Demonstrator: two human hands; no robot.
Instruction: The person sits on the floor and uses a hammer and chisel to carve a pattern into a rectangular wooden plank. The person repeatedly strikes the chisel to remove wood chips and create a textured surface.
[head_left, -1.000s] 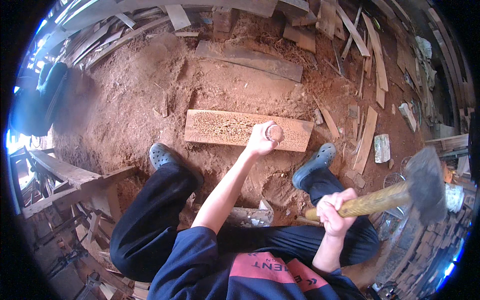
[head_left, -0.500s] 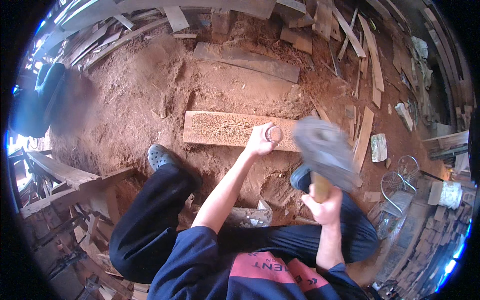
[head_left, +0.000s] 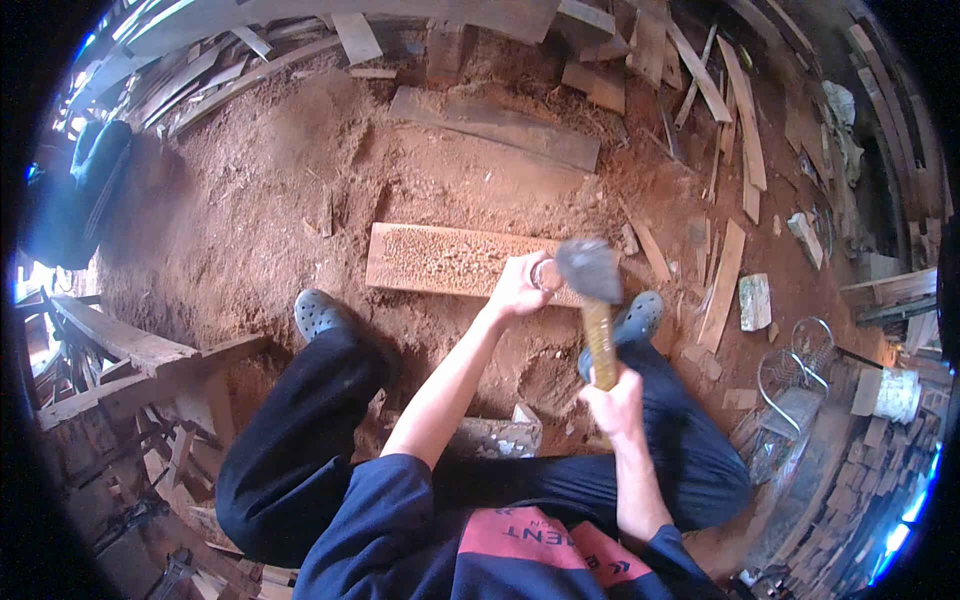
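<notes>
A thick wooden board (head_left: pixel 425 258), its top covered with small carved pits, lies on the dirt between my feet. Over its right part, my left hand (head_left: pixel 516 287) is closed round an upright hand tool (head_left: pixel 543 274); only its round, pale top end shows, and the lower end is hidden. A hammer (head_left: pixel 597 335) with a grey head and a yellowish handle is in my right hand (head_left: pixel 615 402), which is wrapped round the grip. The hammer head, slightly blurred, hangs just right of the round end, over the board's right end, part of which it hides.
A dark plank (head_left: pixel 495 128) lies beyond the board. Loose wood strips (head_left: pixel 722 285) and a pale block (head_left: pixel 755 302) are at right, near a wire basket (head_left: pixel 795 370). Behind my left foot is a wooden frame (head_left: pixel 130 345). A blurred dark shape (head_left: pixel 80 195) is at far left.
The hammer has swung leftward, its head now close to the tool's round end. My right hand has shifted left with it; my left hand has barely moved.
</notes>
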